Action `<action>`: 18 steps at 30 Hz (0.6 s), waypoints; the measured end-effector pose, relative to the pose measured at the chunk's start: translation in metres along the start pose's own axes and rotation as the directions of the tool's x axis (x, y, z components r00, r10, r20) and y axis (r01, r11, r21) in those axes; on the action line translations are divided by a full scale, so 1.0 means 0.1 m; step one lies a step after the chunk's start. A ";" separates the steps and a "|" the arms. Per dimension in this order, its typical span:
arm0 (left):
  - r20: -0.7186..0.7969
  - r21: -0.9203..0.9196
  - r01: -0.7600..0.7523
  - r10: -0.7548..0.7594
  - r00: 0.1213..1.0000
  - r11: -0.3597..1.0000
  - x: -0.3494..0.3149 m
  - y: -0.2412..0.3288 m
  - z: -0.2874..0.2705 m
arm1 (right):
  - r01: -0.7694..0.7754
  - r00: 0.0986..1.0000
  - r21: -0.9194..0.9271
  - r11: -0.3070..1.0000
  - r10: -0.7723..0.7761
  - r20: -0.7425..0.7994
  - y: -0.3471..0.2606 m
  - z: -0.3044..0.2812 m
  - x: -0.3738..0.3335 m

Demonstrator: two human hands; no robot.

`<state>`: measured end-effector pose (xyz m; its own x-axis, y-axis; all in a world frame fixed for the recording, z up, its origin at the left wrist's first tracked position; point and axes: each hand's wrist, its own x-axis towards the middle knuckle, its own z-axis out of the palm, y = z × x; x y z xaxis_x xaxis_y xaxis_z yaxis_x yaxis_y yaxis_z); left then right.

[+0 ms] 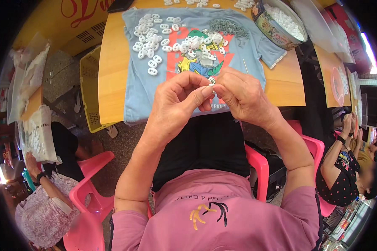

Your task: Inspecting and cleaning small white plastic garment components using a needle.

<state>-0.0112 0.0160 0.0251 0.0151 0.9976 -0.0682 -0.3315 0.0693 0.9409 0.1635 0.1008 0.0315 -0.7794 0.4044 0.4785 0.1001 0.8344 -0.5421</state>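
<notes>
Between the fingertips of both hands, above the near part of a blue T-shirt (134,96), is a small white plastic piece (212,80) with something dark in its opening. My left hand (182,94) pinches it from the left, and my right hand (241,94) closes on it from the right. Fingers cover most of it. Beyond my hands lie many loose white oval pieces with two holes (145,35). Closer in, a second group of white pieces (194,43) rests on the shirt's print. To their right is a heap of small grey metal parts (230,28).
The shirt is spread over a wooden table (287,81). A round tin (276,25) of white pieces stands at the far right, near a thin pointed stick (245,65). A yellow crate (92,98) is left of the table. Other people sit on pink chairs (90,188) at both sides.
</notes>
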 end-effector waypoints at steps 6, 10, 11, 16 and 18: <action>-0.115 0.045 -0.041 0.046 0.992 0.998 -0.01 0.00 0.05 | -0.079 0.995 0.034 0.996 0.081 -0.060 -0.01 0.07 0.03; -0.146 0.103 -0.052 0.067 0.987 0.993 0.05 -0.09 -0.03 | -0.108 0.987 0.010 0.994 0.108 -0.115 0.10 0.27 0.06; -0.159 0.064 -0.026 0.036 0.987 0.998 0.08 -0.13 -0.07 | -0.125 0.982 -0.002 0.992 0.124 -0.140 0.12 0.31 0.08; -0.189 -0.057 -0.042 0.030 0.982 0.997 0.15 -0.20 -0.17 | -0.231 0.972 0.035 0.972 0.232 -0.025 0.22 0.20 0.23; -0.189 -0.090 -0.064 0.046 0.981 0.994 0.14 -0.16 -0.16 | -0.356 0.933 0.099 0.929 0.349 0.081 0.31 0.05 0.35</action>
<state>-0.0207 0.0289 0.0034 -0.1791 0.9800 -0.0864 -0.4152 0.0044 0.9097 0.1367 0.1388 0.0280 -0.7429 0.6385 0.2010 0.3097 0.5941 -0.7424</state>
